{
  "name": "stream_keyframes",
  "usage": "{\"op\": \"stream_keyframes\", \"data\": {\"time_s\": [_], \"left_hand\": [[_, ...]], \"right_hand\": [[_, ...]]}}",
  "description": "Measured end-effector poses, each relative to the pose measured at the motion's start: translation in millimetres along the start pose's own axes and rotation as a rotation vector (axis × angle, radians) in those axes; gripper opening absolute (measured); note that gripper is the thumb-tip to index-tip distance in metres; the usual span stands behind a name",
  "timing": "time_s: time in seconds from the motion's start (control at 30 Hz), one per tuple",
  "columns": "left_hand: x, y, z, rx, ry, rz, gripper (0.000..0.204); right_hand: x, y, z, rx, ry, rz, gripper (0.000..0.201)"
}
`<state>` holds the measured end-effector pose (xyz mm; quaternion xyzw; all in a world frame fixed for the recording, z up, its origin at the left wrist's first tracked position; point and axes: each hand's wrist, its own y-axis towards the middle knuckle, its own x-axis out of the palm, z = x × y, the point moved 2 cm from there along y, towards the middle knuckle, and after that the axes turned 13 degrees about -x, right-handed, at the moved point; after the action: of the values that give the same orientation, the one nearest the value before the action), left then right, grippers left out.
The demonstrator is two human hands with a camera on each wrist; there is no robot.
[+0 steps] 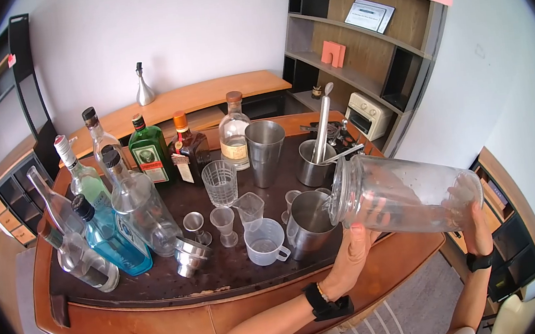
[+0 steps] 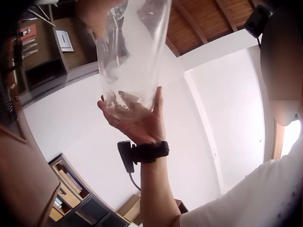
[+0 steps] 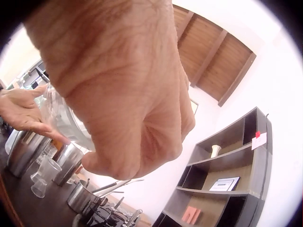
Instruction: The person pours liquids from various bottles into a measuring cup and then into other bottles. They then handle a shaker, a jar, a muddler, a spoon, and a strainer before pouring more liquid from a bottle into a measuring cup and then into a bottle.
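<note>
A large clear glass jar [image 1: 407,191] lies tilted on its side, its mouth over the rim of a metal shaker tin [image 1: 307,234]. My left hand [image 1: 348,256] holds the jar from below near its neck, thumb on the near side, fingers showing through the glass. Around the jar's base, my right hand [image 1: 476,230] cups the glass with thumb and fingers spread on either side, as the left wrist view shows. Beside the tin stands a plastic measuring cup [image 1: 265,242]. In the right wrist view, the back of my right hand [image 3: 118,94] covers much of the jar.
Several bottles crowd the left side, including a blue bottle [image 1: 118,238] and a green bottle [image 1: 149,153]. A shaker top [image 1: 192,256], jiggers [image 1: 197,226], a textured glass [image 1: 220,183] and a tall tin [image 1: 265,154] stand mid-table. Behind the jar, a metal container [image 1: 313,168] holds utensils.
</note>
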<state>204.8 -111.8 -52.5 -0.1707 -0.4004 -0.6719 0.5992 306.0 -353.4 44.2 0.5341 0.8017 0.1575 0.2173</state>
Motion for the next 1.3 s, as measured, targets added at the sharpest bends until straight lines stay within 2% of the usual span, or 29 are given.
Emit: {"op": "stream_keyframes", "data": {"time_s": [0.33,0.43,0.53,0.7,0.8,0.9,1.13,1.3], "left_hand": [[-1,0,3,0.018,0.002,-0.051,0.096],[0,0,3,0.029,0.002,-0.038,0.098],[7,0,8,-0.010,0.029,0.042,0.108],[2,0,5,0.012,0.023,-0.011,0.106],[3,1,6,0.006,0.030,0.011,0.106],[5,1,6,0.003,0.029,0.040,0.106],[4,1,5,0.011,-0.015,0.065,0.104],[-3,2,0,0.034,-0.040,-0.015,0.105]], "right_hand": [[2,3,-6,-0.041,0.020,-0.022,0.098],[3,3,-8,-0.054,0.016,-0.029,0.099],[4,4,-10,-0.067,0.009,-0.034,0.099],[7,7,-15,-0.081,-0.028,-0.037,0.102],[5,8,-17,-0.106,-0.024,-0.113,0.092],[10,10,-20,-0.087,-0.049,-0.035,0.104],[9,11,-21,-0.089,-0.066,-0.050,0.105],[11,12,-24,-0.095,-0.061,-0.059,0.106]]}}
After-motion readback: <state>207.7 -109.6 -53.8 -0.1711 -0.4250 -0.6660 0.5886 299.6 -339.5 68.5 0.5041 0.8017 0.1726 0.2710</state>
